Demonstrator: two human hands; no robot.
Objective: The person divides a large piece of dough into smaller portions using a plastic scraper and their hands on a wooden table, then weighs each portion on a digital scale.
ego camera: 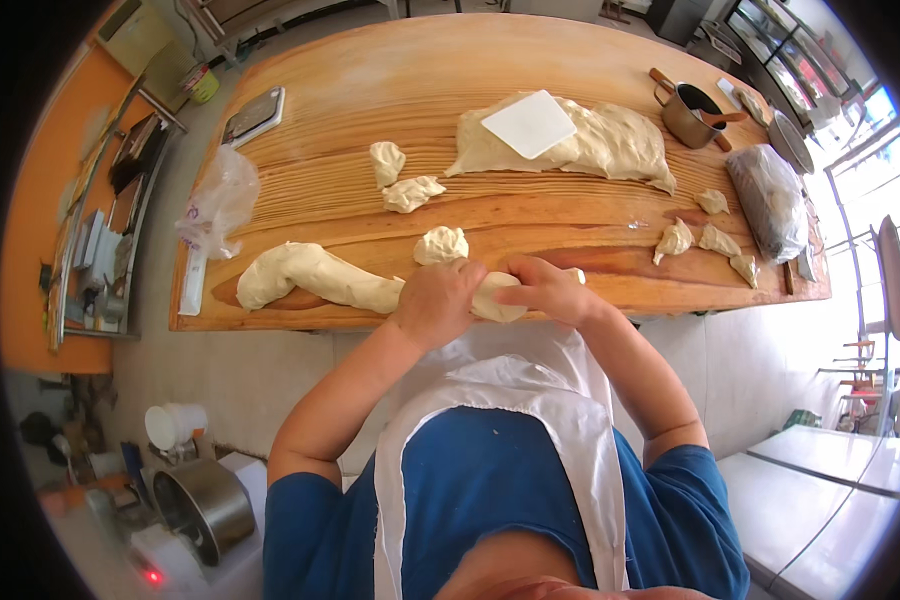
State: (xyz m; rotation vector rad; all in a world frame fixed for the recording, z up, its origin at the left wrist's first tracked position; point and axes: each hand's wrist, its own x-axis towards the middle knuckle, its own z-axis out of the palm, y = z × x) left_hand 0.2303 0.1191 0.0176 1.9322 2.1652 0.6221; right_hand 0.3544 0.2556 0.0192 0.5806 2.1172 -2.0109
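A thick dough rope [337, 279] lies along the front edge of the wooden table, bent at its left end. My left hand [436, 301] grips it at the right end. Between my hands bulges a smooth dough portion [497, 298], and my right hand [555, 291] has its fingers closed over that. Whether the portion and the rope are joined is hidden under my left hand. A small dough end [576, 275] peeks out beyond my right hand. Just behind my left hand sits a dough lump [441, 245].
Farther back, a white scraper [529, 124] rests on a wide dough slab [622, 142]. Two dough pieces [412, 193] lie left of it, several scraps [718, 240] to the right. A metal pot [688, 120], a wrapped bundle [769, 202], a scale [255, 116] and a plastic bag [223, 199] line the sides.
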